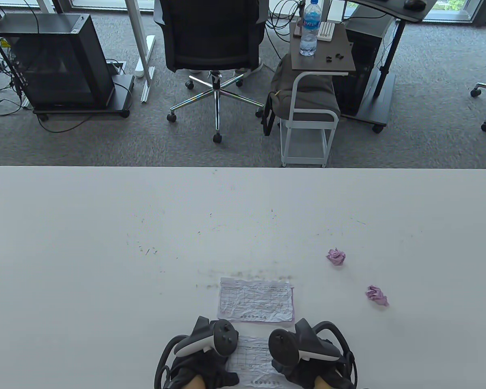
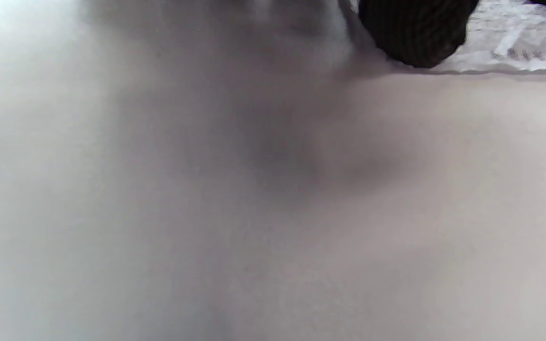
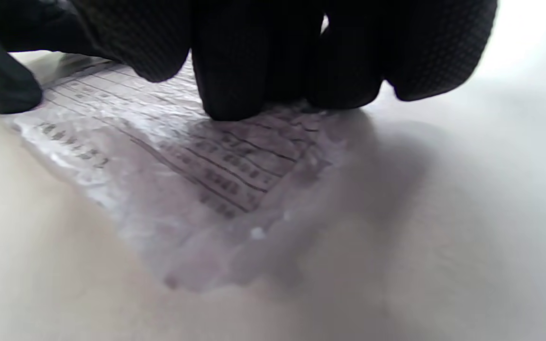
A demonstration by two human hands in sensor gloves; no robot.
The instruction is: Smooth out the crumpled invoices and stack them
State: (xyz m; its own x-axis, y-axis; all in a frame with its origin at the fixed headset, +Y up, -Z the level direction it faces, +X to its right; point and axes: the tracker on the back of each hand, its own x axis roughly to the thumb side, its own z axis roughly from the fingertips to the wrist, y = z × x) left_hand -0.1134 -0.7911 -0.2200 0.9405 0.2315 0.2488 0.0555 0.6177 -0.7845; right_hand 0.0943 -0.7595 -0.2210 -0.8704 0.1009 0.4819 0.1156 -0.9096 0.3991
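Pressing down on an invoice (image 1: 254, 360) at bottom centre of the table (image 1: 105, 243), both hands on it: left hand (image 1: 204, 356) on its left edge, right hand (image 1: 308, 356) on its right. Right fingers (image 3: 235, 71) lie flat on the sheet, gripping nothing; left fingers (image 2: 415, 33) we cannot tell. We see a flattened invoice (image 1: 256, 300) just above, two crumpled balls (image 1: 336, 256) (image 1: 377, 295) at right.
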